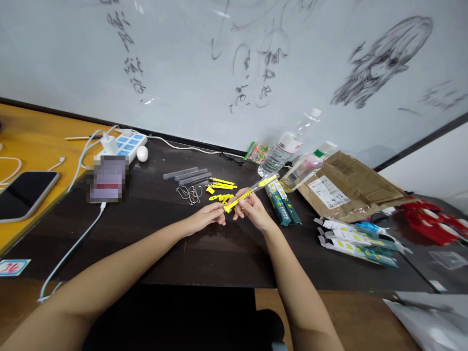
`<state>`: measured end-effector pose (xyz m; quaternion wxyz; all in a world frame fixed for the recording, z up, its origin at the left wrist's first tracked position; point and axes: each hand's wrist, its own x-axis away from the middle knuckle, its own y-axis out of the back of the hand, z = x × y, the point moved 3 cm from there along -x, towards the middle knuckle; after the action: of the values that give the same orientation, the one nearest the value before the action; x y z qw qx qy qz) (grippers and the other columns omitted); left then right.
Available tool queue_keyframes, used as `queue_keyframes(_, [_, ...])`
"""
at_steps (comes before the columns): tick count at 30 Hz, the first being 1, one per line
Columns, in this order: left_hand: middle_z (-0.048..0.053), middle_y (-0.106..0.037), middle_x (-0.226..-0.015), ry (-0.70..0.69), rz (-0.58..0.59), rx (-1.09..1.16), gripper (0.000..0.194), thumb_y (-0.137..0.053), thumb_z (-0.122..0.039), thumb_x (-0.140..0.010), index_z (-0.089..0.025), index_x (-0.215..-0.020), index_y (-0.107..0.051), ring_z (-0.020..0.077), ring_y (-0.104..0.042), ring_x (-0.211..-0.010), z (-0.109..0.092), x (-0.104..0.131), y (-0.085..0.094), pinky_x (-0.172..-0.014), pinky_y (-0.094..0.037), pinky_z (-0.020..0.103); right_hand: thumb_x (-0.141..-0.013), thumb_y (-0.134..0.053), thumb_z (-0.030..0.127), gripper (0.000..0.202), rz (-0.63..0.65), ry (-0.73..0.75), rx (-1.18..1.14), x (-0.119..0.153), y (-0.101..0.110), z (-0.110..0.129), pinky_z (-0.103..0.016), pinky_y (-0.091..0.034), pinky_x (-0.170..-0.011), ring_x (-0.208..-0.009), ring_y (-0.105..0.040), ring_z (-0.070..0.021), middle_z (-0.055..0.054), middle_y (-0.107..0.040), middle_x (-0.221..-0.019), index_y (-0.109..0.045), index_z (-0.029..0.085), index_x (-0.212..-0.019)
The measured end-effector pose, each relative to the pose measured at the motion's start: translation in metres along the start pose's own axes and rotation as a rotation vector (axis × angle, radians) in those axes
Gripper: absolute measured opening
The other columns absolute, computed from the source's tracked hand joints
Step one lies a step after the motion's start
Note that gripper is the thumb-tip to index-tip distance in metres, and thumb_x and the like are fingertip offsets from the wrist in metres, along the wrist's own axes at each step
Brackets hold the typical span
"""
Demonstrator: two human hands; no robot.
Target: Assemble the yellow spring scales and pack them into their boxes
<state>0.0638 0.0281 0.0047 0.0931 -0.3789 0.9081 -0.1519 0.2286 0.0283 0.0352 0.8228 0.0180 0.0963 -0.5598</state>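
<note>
Both hands over dark surface point(164, 243): left hand point(208, 217) and right hand point(252, 209) fingers gripping yellow pen point(243, 196); loose yellow parts point(221, 187) just beyond.

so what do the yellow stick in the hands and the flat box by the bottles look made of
Yellow stick: probably plastic, bright even colour, its far end in a see-through sleeve. Flat box: cardboard, dull brown, creased, with a white label stuck on.

A slim yellow pen point(245, 195) with a clear tube over its far end is held slanted above the dark table, its near end pinched between fingertips, its far end pointing up toward the water bottles
</note>
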Motion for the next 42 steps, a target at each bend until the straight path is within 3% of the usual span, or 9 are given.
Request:
queue_keyframes(7, [0.005, -0.069, -0.089, -0.141, -0.067, -0.048, 0.041, -0.072, -0.042, -0.073, -0.017, -0.097, -0.049, 0.0137, -0.065, -0.067, -0.0098, -0.0001, 0.0019, -0.076, -0.046, 0.033, -0.082, -0.064, 0.04, 0.031, -0.013, 0.004, -0.015, -0.0001, 0.002, 0.0002, -0.028, -0.056, -0.051, -0.046, -0.044, -0.0048, 0.001, -0.066, -0.087, -0.045, 0.024, -0.1])
queue_keyframes(15, [0.004, -0.071, -0.073, -0.095, -0.128, -0.058, 0.04, -0.075, -0.04, -0.07, -0.016, -0.087, -0.048, 0.015, -0.066, -0.068, -0.0031, -0.004, 0.0082, -0.074, -0.047, 0.032, -0.083, -0.062, 0.04, 0.031, 0.01, 0.009, 0.005, 0.0006, 0.0006, -0.0004, -0.028, -0.056, -0.051, -0.046, -0.044, -0.005, -0.001, -0.068, -0.092, -0.044, 0.024, -0.101])
queue_keyframes(22, [0.006, -0.072, -0.079, -0.025, -0.147, 0.007, 0.037, -0.075, -0.033, -0.071, -0.015, -0.093, -0.052, 0.0126, -0.064, -0.07, -0.0049, -0.0002, 0.0043, -0.077, -0.046, 0.03, -0.084, -0.062, 0.039, 0.029, 0.022, 0.019, 0.001, 0.0008, -0.0013, 0.0013, -0.028, -0.055, -0.05, -0.045, -0.045, -0.005, -0.001, -0.068, -0.09, -0.044, 0.023, -0.101])
queue_keyframes(25, [0.005, -0.071, -0.076, -0.051, -0.155, 0.019, 0.038, -0.074, -0.033, -0.072, -0.014, -0.098, -0.054, 0.0139, -0.065, -0.073, -0.0065, 0.0002, 0.0033, -0.078, -0.046, 0.03, -0.083, -0.063, 0.038, 0.029, 0.013, 0.013, 0.007, 0.0005, -0.0019, 0.0009, -0.028, -0.056, -0.052, -0.047, -0.047, -0.0058, 0.0, -0.067, -0.085, -0.046, 0.023, -0.1])
queue_keyframes(30, [0.003, -0.07, -0.076, -0.078, -0.197, -0.006, 0.034, -0.075, -0.03, -0.069, -0.015, -0.091, -0.054, 0.0129, -0.064, -0.071, -0.0086, -0.0003, 0.0044, -0.08, -0.045, 0.031, -0.082, -0.065, 0.037, 0.028, -0.003, 0.013, 0.007, 0.0007, -0.003, 0.0012, -0.03, -0.057, -0.055, -0.049, -0.048, -0.0068, 0.003, -0.063, -0.076, -0.048, 0.022, -0.099])
queue_keyframes(35, [0.001, -0.068, -0.073, -0.118, -0.267, -0.079, 0.032, -0.077, -0.027, -0.066, -0.015, -0.084, -0.054, 0.0119, -0.063, -0.071, -0.0062, -0.0027, 0.0071, -0.077, -0.045, 0.028, -0.082, -0.066, 0.036, 0.028, -0.03, 0.029, 0.025, 0.0002, -0.0034, 0.0002, -0.029, -0.058, -0.054, -0.05, -0.05, -0.007, 0.001, -0.067, -0.081, -0.048, 0.022, -0.097])
queue_keyframes(42, [0.0, -0.064, -0.079, -0.288, -0.319, -0.258, 0.023, -0.071, -0.022, -0.07, -0.016, -0.083, -0.053, 0.0117, -0.062, -0.077, -0.0104, -0.0007, 0.0083, -0.078, -0.046, 0.027, -0.08, -0.067, 0.033, 0.022, -0.058, 0.089, 0.097, -0.0007, -0.0075, 0.0009, -0.026, -0.058, -0.054, -0.057, -0.055, -0.0075, -0.005, -0.066, -0.098, -0.056, 0.019, -0.093])
